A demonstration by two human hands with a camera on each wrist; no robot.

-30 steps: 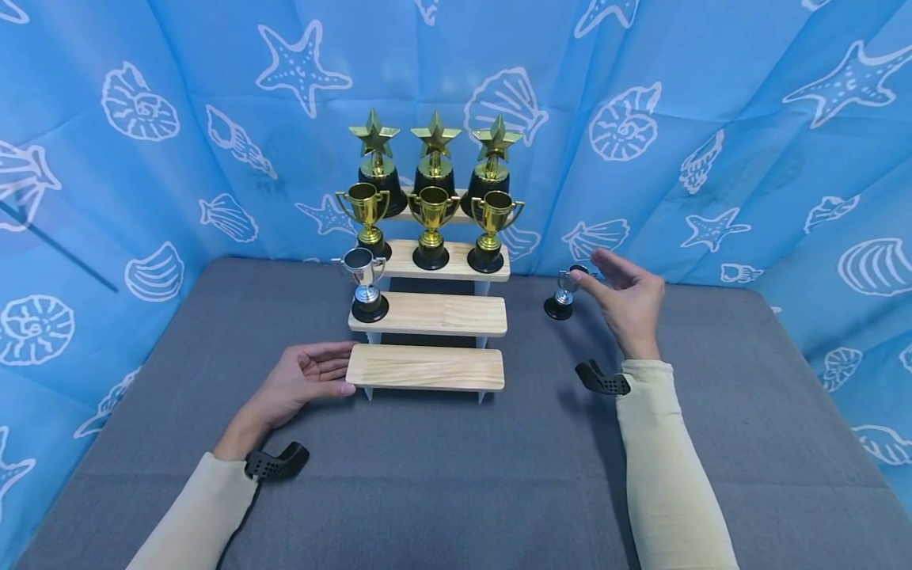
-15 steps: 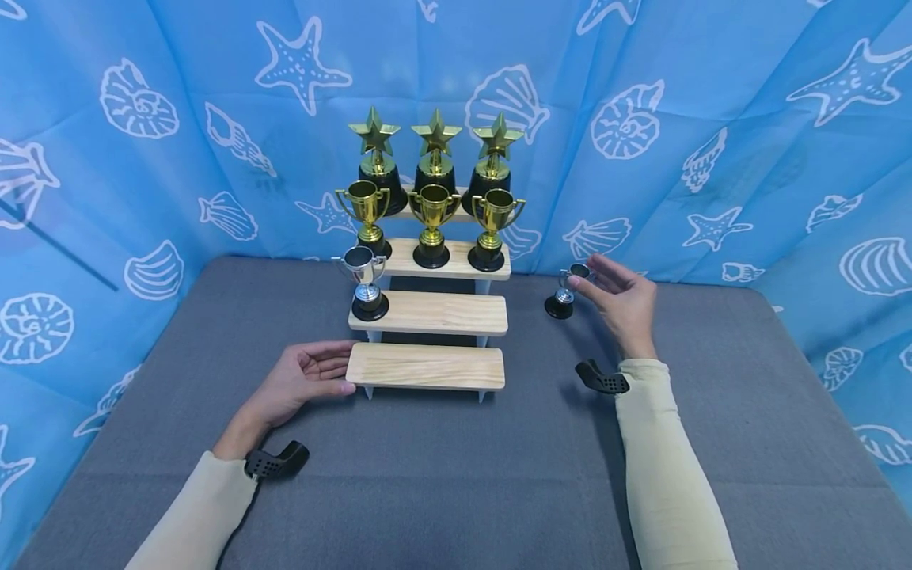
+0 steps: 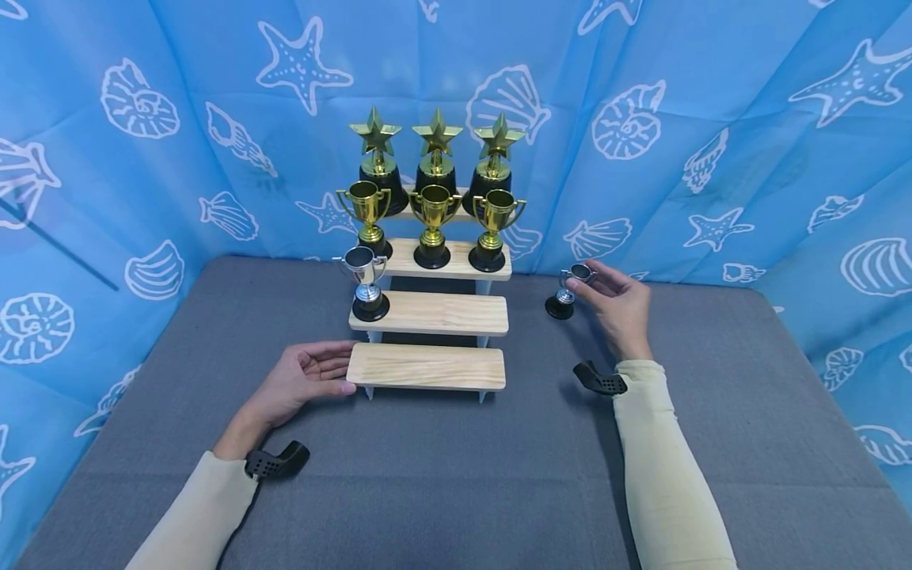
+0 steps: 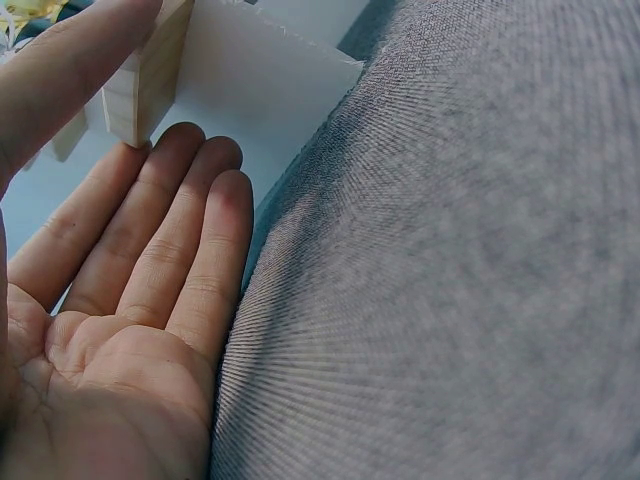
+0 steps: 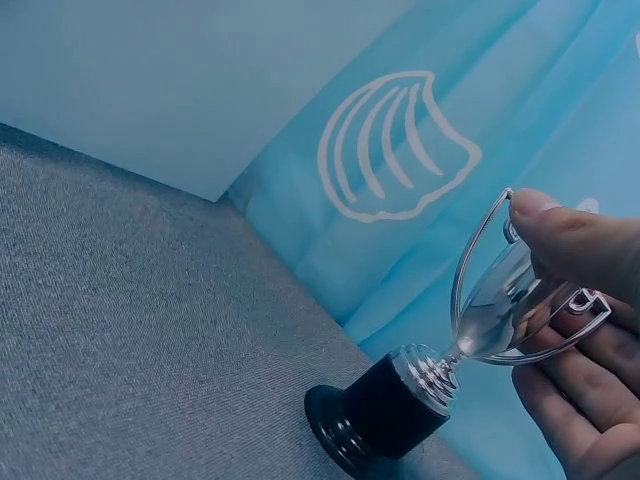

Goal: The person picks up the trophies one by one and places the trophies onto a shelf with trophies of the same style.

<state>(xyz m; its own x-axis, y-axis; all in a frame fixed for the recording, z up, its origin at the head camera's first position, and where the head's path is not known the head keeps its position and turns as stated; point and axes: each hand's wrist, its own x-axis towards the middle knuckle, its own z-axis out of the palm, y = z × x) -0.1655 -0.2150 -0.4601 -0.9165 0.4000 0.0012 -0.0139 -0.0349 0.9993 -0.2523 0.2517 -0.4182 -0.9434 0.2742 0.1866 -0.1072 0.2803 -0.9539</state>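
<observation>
The right hand (image 3: 618,305), spread open above the silver cup (image 3: 568,291) a second ago, has lowered and closed in, its fingers (image 5: 560,235) now pinching the cup's rim as it stands on the surface (image 3: 456,475).

top shelf (image 3: 409,212) mostly hidden behind gold cups; right hand (image 5: 580,330) cut off by frame edge

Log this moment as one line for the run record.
right hand: pinches silver trophy at cup, base on grey mat | left hand: flat, fingertips against bottom step of wooden riser | second silver trophy: on next step up
</observation>
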